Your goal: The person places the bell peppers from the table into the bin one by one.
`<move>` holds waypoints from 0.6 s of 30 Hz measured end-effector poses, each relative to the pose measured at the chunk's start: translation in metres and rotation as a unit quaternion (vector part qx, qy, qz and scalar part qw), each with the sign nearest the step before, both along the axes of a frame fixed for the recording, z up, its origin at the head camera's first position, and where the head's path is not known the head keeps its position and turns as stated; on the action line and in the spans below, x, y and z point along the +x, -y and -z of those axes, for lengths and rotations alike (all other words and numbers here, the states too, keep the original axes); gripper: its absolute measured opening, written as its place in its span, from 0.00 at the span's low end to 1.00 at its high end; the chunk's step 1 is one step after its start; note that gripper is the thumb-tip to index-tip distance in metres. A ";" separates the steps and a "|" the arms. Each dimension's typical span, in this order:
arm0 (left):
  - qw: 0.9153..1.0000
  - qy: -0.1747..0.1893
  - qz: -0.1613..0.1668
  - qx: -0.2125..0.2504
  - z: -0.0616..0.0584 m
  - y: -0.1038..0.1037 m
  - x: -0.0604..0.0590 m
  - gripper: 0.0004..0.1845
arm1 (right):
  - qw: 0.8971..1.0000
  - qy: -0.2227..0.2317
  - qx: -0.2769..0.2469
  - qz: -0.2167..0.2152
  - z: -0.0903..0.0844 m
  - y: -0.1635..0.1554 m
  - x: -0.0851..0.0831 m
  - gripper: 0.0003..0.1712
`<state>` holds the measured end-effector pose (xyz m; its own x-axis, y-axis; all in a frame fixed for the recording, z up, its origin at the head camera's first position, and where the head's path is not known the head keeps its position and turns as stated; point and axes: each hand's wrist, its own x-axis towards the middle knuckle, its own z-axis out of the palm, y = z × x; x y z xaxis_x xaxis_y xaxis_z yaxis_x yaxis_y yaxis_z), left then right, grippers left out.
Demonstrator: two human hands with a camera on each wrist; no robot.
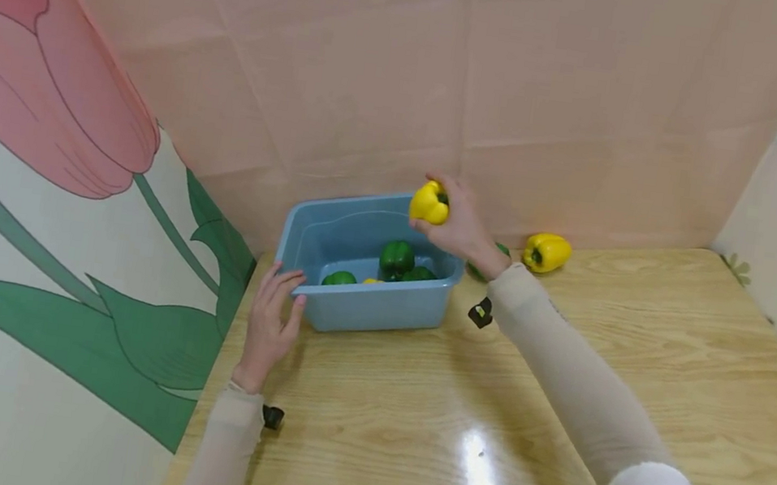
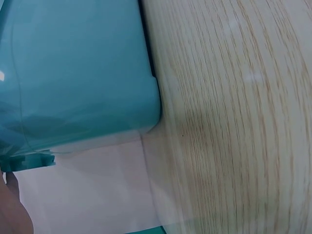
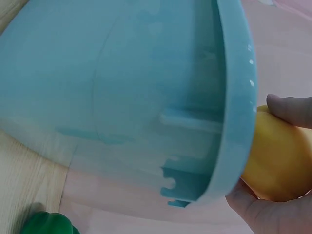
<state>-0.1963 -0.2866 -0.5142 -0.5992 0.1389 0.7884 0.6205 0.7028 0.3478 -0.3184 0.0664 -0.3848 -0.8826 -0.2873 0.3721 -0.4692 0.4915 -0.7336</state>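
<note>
A yellow bell pepper (image 1: 429, 203) is held in my right hand (image 1: 460, 223), above the right back part of a blue plastic basin (image 1: 380, 309). In the right wrist view, thumb and fingers grip the yellow pepper (image 3: 278, 156) just beyond the basin's rim (image 3: 241, 97). My left hand (image 1: 270, 329) rests at the basin's near left corner, its fingers over the rim. Inside the basin lie several green bell peppers (image 1: 397, 258) and a bit of something yellow (image 1: 372, 280). The left wrist view shows mostly the basin's outer wall (image 2: 78, 73) and part of the left hand (image 2: 13, 209).
Another yellow bell pepper (image 1: 547, 253) lies on the wooden table (image 1: 607, 370) to the right of the basin. A green pepper (image 3: 48, 224) sits beside the basin, partly hidden by the right wrist in the head view. A pink cloth backdrop (image 1: 353, 66) hangs behind.
</note>
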 end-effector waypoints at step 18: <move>1.000 0.003 -0.004 -0.001 -0.003 -0.004 0.007 0.15 | 1.000 0.013 -0.006 -0.025 0.015 0.014 0.011 0.49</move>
